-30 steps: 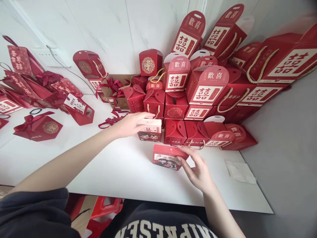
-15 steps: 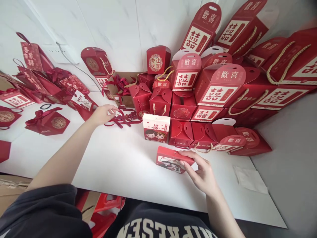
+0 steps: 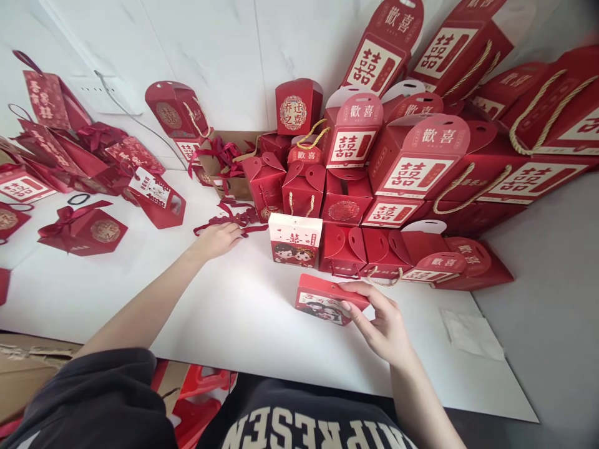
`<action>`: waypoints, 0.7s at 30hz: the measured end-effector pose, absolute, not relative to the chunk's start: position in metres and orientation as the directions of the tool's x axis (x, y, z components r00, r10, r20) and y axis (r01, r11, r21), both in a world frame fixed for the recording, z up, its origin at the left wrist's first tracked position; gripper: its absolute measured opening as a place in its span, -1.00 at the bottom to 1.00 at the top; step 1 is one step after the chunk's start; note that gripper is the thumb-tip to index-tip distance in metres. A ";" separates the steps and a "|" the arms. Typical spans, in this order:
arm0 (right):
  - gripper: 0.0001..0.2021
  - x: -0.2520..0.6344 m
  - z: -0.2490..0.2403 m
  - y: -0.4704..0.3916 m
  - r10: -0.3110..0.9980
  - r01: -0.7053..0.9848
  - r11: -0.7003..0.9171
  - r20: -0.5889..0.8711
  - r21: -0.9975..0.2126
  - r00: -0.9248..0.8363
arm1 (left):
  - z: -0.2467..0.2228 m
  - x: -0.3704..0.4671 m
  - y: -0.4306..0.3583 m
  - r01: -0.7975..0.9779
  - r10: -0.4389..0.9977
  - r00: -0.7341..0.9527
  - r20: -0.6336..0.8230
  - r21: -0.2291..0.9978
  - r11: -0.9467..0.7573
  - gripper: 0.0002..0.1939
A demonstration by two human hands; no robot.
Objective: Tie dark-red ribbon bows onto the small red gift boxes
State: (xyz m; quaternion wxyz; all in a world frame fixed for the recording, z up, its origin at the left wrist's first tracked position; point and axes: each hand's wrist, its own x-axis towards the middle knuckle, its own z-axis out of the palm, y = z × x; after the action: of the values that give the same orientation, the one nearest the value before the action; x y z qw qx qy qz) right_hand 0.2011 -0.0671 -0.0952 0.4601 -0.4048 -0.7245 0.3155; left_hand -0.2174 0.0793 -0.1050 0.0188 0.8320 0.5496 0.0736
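Head view: right hand (image 3: 384,324) pinches a folded, apparently ribbonless box (image 3: 321,302); left hand (image 3: 218,240), grip unclear, meets ribbons (image 3: 234,216) at ten o'clock.

We have a small red cartoon-couple gift box (image 3: 322,307) between five and six o'clock in our view, held at its three o'clock end, which is partly covered. Its top is plain red; the white front panel, facing us, carries red characters above a dark-clothed couple. Its long edges slope from ten toward four o'clock. We cannot tell whether its base touches the white tabletop (image 3: 210,324). Toward ten o'clock from it, we see dark red ribbons (image 3: 241,216) lying in a loose, looped tangle, strands trailing toward three o'clock.
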 end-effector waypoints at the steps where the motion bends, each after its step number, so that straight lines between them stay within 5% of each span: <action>1: -0.73 0.201 -0.095 -0.067 0.876 0.295 0.474 0.411 -0.829 -0.252 | -0.106 -0.215 0.079 0.910 0.916 0.381 0.122 0.123 -0.395 -0.71; 7: -0.72 0.203 -0.094 -0.069 0.872 0.307 0.480 0.407 -0.822 -0.272 | -0.097 -0.203 0.078 0.901 0.926 0.259 0.273 0.278 -0.334 -0.76; 11: -0.53 0.205 -0.099 -0.070 0.858 0.271 0.506 0.446 -0.819 -0.255 | -0.059 -0.200 0.083 0.842 0.932 0.072 0.355 0.480 -0.247 -0.71; 15: -0.52 0.206 -0.096 -0.064 0.836 0.159 0.545 0.548 -0.823 -0.032 | 0.005 -0.176 0.073 0.317 0.958 -0.123 0.259 0.925 -0.209 -0.82; 18: -0.64 0.204 -0.073 -0.062 0.806 0.181 0.561 0.583 -0.808 0.105 | 0.047 -0.140 0.043 0.175 0.969 -0.090 0.229 0.962 -0.210 -0.85; 21: -0.78 0.197 -0.038 -0.069 0.720 0.250 0.652 0.688 -0.716 0.092 | 0.069 -0.096 0.002 0.268 0.971 0.093 0.222 0.933 -0.239 -0.91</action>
State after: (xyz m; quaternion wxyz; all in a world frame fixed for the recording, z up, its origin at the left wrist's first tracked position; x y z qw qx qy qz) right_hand 0.1968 -0.0693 -0.0379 0.6374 -0.3741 -0.6479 0.1844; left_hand -0.0965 0.0015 0.0691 0.3780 0.6353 0.4874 0.4647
